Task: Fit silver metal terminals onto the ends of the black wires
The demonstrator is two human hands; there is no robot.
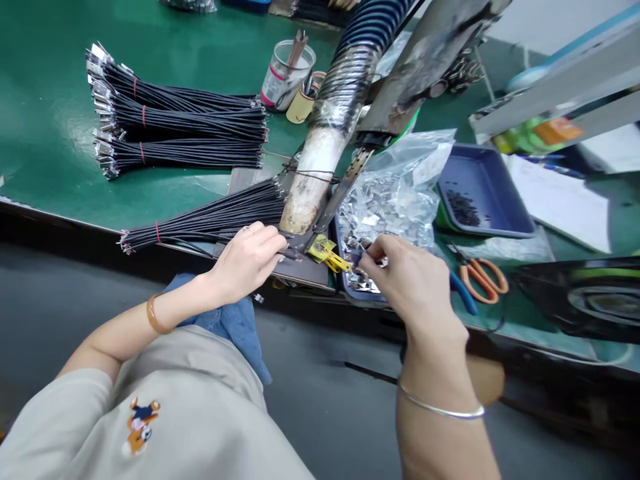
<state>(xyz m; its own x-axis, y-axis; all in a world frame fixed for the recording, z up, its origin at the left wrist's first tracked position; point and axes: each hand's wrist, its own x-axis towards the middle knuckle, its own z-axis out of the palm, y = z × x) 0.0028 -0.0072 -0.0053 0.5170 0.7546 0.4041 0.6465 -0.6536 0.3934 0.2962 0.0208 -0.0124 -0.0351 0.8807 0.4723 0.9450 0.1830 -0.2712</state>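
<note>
My left hand point(253, 260) is closed at the table's front edge, its fingers pinched on a black cable point(193, 247). Just behind it lies a bundle of black cables point(225, 213), tied with a red band. My right hand point(407, 277) reaches over a blue tray point(367, 295) of small metal terminals point(357, 280). Its thumb and forefinger are pinched together; what they hold, if anything, is too small to make out. Between the hands sit a yellow clip-like piece point(330, 255) and the foot of a metal tool arm point(320, 227).
Three tied cable bundles point(185, 120) lie at the back left. A ribbed hose point(345, 80) hangs close behind my hands. Right of the tray are a plastic bag point(400, 180) of metal pieces, orange-handled scissors point(483, 280) and a dark blue bin point(500, 193). Cups point(287, 77) stand behind.
</note>
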